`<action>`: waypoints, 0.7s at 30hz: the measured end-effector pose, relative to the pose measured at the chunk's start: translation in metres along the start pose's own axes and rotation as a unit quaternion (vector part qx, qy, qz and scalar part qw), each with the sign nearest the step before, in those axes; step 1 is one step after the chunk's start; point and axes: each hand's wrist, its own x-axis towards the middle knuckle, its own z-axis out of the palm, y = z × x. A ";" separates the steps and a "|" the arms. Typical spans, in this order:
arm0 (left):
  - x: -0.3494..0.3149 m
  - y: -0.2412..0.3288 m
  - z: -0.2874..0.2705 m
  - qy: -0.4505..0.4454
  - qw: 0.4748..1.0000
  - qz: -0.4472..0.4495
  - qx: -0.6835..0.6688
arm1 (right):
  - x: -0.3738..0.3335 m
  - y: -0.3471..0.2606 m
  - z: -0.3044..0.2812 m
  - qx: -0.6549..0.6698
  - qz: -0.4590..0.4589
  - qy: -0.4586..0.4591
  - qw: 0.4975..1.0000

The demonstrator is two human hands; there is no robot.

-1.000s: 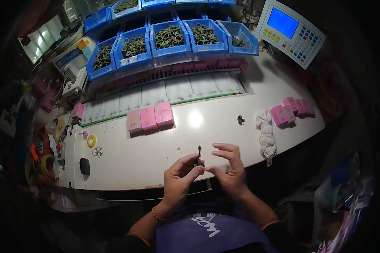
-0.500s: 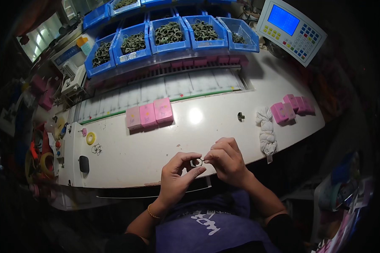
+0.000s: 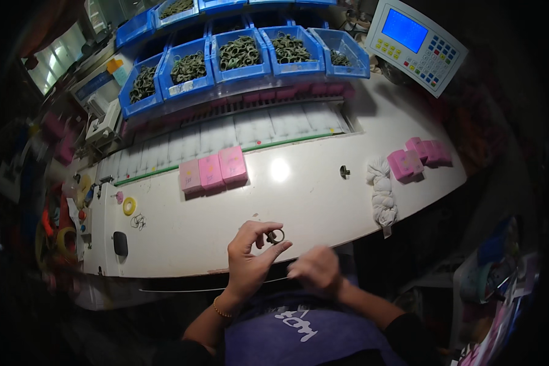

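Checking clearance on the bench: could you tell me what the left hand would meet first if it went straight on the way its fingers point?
Probably nothing soon: the left hand, holding a small ring, points up-right over bare white table; depth is unclear.

Small-parts assembly workshop: white table (image 3: 226, 238), blue bins (image 3: 241, 58) of dark rings at 12 o'clock, keypad control panel (image 3: 416, 44) (lit screen) at 1 o'clock.

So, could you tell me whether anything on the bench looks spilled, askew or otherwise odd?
Nothing stands out. The blue bins sit in rows, the pink blocks lie side by side, and the white cloth rests near the edge. The left hand holds a small ring; the right hand is blurred.
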 end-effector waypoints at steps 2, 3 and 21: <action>0.004 0.001 0.002 0.017 0.997 0.036 0.059 | -0.017 -0.009 0.016 -0.012 -0.040 -0.074 0.996; 0.006 0.000 0.004 0.012 0.998 0.039 0.057 | -0.025 -0.008 0.025 -0.021 -0.046 -0.096 0.994; 0.099 -0.051 0.057 -0.136 0.955 0.079 0.250 | 0.119 0.113 -0.109 -0.034 0.219 0.054 0.974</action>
